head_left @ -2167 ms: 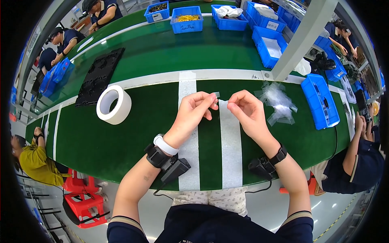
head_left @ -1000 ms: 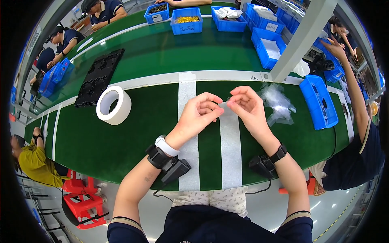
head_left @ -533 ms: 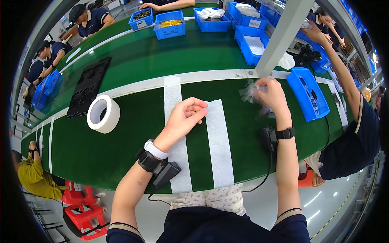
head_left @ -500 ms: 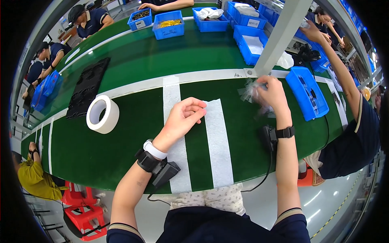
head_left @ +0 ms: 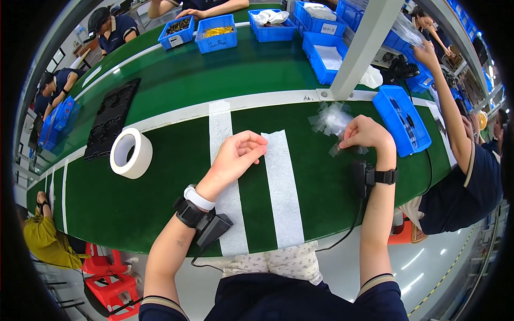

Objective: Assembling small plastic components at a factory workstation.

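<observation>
My left hand point(head_left: 238, 154) is curled with thumb and fingertips together, over the table beside the upper end of a white strip point(head_left: 284, 187). Whatever it pinches, if anything, is too small to make out. A second white strip point(head_left: 231, 214) runs partly beneath that hand and wrist. Farther right, my right hand point(head_left: 369, 132) pinches at a small clear film piece point(head_left: 335, 150) low over the green table. Just beyond its fingers lies a loose heap of clear film pieces point(head_left: 331, 119). Both wrists carry black strapped devices; the left also has a white band.
At left are a white tape roll point(head_left: 140, 160) and a black moulded tray point(head_left: 112, 117). A blue bin point(head_left: 401, 120) stands at right, near a grey metal post point(head_left: 364, 51). Several blue bins line the far side. A co-worker's arm point(head_left: 450, 101) reaches in at right.
My right hand has moved from the clear heap toward me and slightly right, uncovering the heap. My left hand keeps its curled pose. The view has shifted slightly.
</observation>
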Demonstrator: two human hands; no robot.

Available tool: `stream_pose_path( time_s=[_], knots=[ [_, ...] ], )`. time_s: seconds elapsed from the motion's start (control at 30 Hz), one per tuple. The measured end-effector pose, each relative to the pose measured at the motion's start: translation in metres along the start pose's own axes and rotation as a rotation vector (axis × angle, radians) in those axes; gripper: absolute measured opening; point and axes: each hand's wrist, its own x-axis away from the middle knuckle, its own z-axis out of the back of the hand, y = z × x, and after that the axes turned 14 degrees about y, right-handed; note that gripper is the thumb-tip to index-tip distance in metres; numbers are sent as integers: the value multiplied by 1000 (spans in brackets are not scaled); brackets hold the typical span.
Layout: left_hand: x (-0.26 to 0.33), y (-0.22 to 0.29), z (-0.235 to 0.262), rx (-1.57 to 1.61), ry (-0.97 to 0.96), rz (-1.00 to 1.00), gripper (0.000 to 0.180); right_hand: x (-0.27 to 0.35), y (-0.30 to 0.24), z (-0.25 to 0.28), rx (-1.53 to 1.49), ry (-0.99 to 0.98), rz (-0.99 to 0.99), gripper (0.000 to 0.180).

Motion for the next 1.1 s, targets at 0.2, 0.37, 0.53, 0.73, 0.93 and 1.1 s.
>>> stream_pose_path(
  time_s=[0.2, 0.37, 0.53, 0.73, 0.93, 1.1],
  knots=[
    [0, 0, 1, 3, -5, -6, 11, -2, -1, -1, -36, 5, -21, 21],
    [0, -1, 2, -1, -8, -4, 11, 6, -20, 3, 27, -67, 24, 23],
    [0, -1, 1, -1, -11, 4, 11, 5, -18, -1, 45, -53, -4, 24],
    [-1, -3, 2, -2, -21, -11, 10, 4, -18, -1, 21, -60, 13, 18],
    [-1, -4, 1, 20, 12, -29, 12, 6, -17, 8, -165, 49, 115, 15],
    [0, 0, 0, 22, -9, -52, 15, 13, -46, 1, -730, 12, 223, 12]
  ],
)
